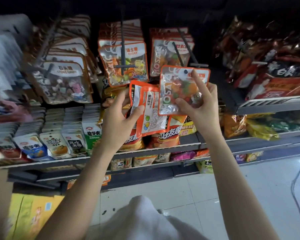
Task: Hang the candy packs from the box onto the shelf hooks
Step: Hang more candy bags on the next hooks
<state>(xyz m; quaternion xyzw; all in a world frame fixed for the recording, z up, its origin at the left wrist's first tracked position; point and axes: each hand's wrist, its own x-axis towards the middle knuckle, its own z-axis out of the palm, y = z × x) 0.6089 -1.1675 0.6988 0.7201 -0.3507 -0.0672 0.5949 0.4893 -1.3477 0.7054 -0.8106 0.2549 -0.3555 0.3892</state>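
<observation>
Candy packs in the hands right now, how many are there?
2. The left hand holds one back side out; the right hand lifts one front side out toward the hooks. More could be hidden behind.

The right hand point(199, 103) holds an orange-edged candy pack point(178, 90) face out, its index finger raised along the pack's top, just below the tip of a dark shelf hook point(179, 52). Left of that pack, and partly tucked behind it, the left hand point(119, 116) grips a second pack point(150, 110) with its printed back showing. Above the held pack hang rows of similar packs point(125, 61) on hooks. Far below it, at the lower left, stands a yellow box point(29, 215) on the tiled floor point(197, 193).
</observation>
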